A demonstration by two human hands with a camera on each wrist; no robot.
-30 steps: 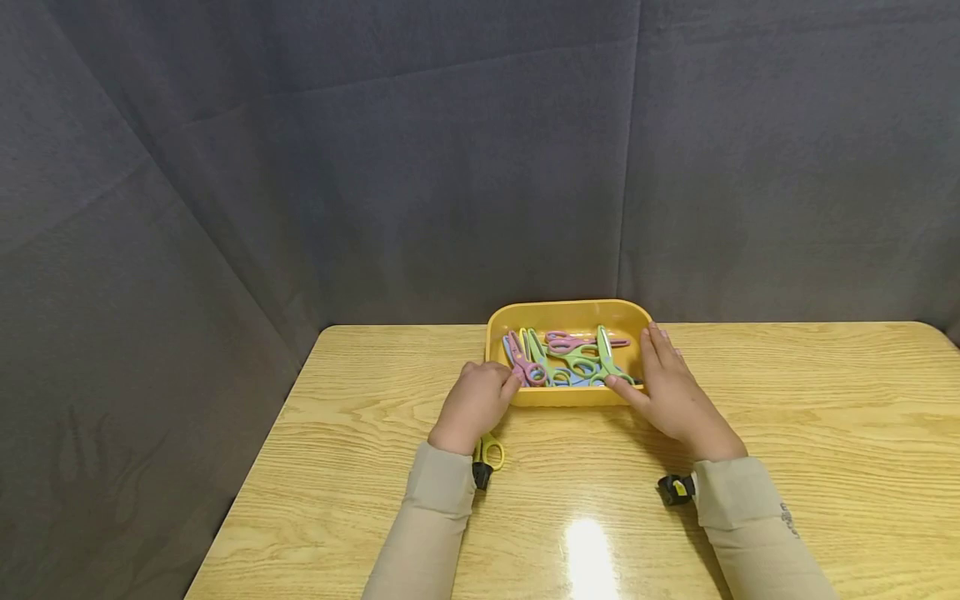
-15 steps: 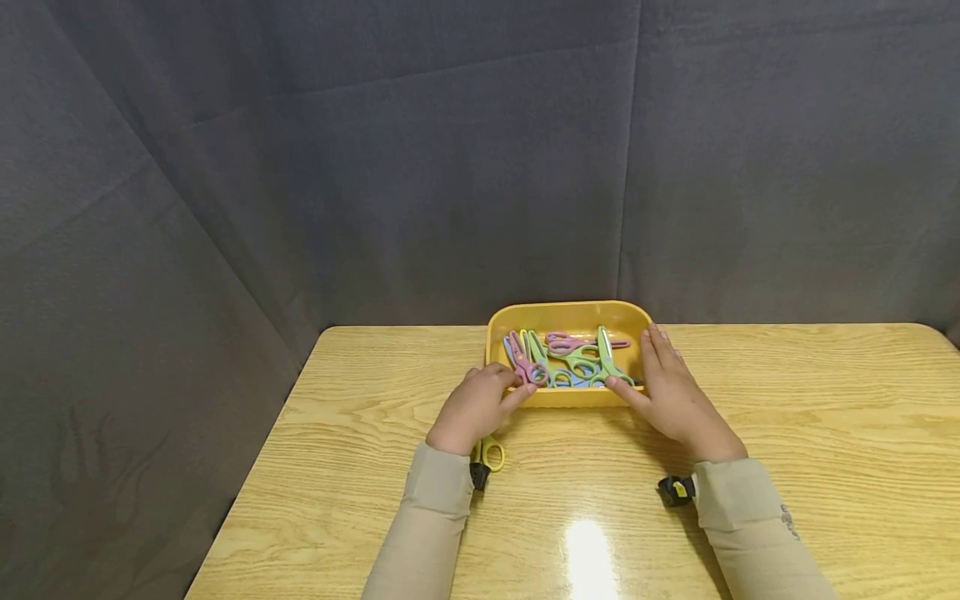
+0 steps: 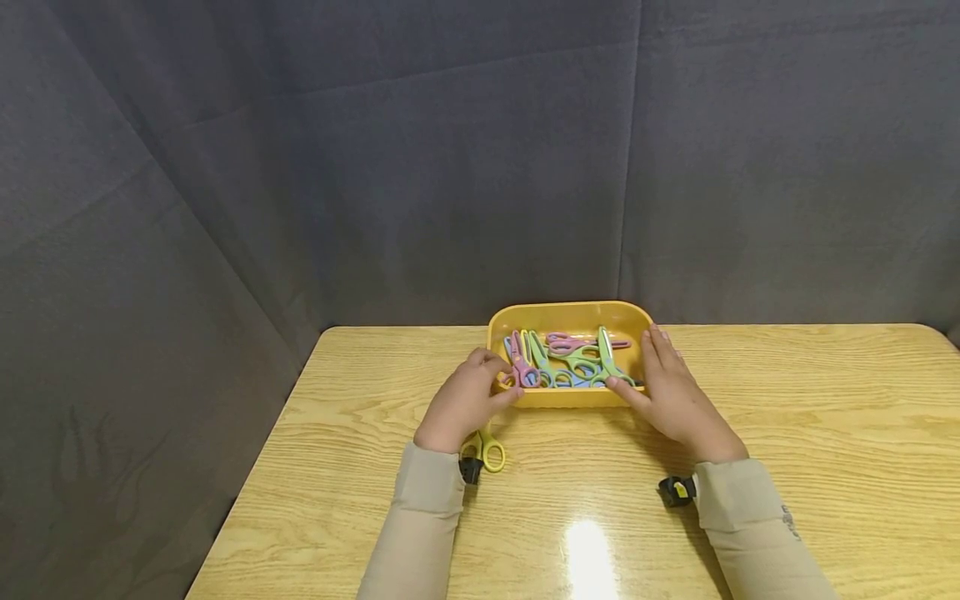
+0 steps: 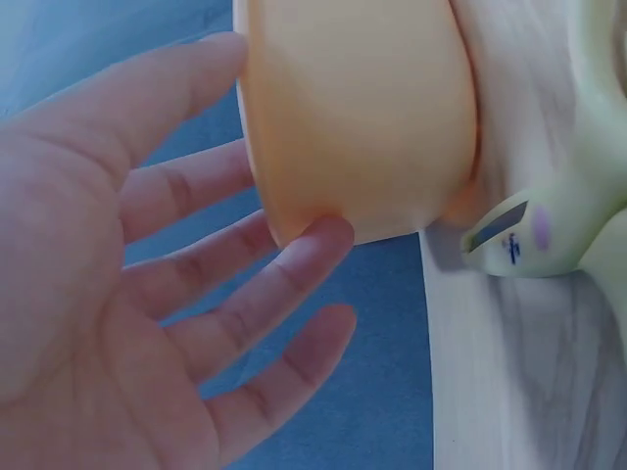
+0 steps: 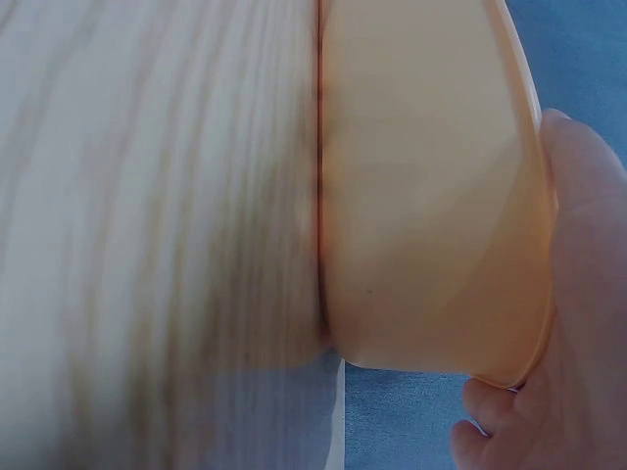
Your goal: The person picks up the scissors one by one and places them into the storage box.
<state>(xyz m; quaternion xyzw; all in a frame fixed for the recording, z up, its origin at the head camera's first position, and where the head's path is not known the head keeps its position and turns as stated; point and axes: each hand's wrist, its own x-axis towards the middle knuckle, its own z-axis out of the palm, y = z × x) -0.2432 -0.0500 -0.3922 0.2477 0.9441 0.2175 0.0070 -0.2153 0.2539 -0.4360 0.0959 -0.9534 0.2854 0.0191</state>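
Note:
A yellow plastic tray (image 3: 573,398) at the table's far edge holds several children's scissors. My left hand (image 3: 465,396) is at its left end, fingers spread and loosely bent at the rim. In the left wrist view, two fingers pass behind the rim while another touches the outer wall. Pink scissors (image 3: 516,354) lie just inside, their handles by those fingertips. My right hand (image 3: 678,404) rests against the right end, with straight fingers along the side and the thumb at the front rim. Green scissors (image 3: 604,354) lie near that thumb.
Yellow-green scissors (image 3: 491,452) lie on the wooden table (image 3: 825,400) beneath my left wrist, in front of the tray. A dark grey curtain (image 3: 480,167) hangs right behind the far edge. Black wrist cameras sit below both wrists.
The pink scissors at the tray's left end have shifted slightly left and turned more upright. My left hand has eased left, its thumb and fingers spreading apart. My right hand stays put.

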